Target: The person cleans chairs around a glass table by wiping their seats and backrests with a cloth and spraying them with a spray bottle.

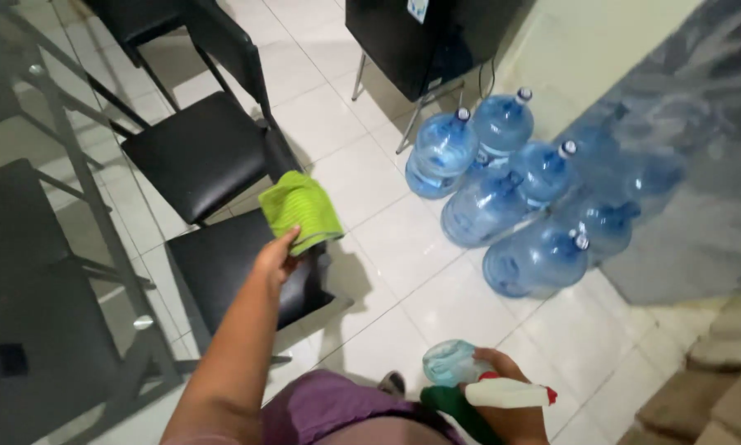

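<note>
Tiled floor (403,272), cloth (300,210) in left hand (275,259)

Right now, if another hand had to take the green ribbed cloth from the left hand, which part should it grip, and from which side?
Probably the free end of the green ribbed cloth, which fans out up and to the right, away from the left hand. That hand pinches only the lower left corner, above the black padded chair seat, so coming from the far right side keeps clear of the fingers.

The person wore purple clothing (321,408); both forearms were bare, with no sleeves, gloves or jewellery showing.
</note>
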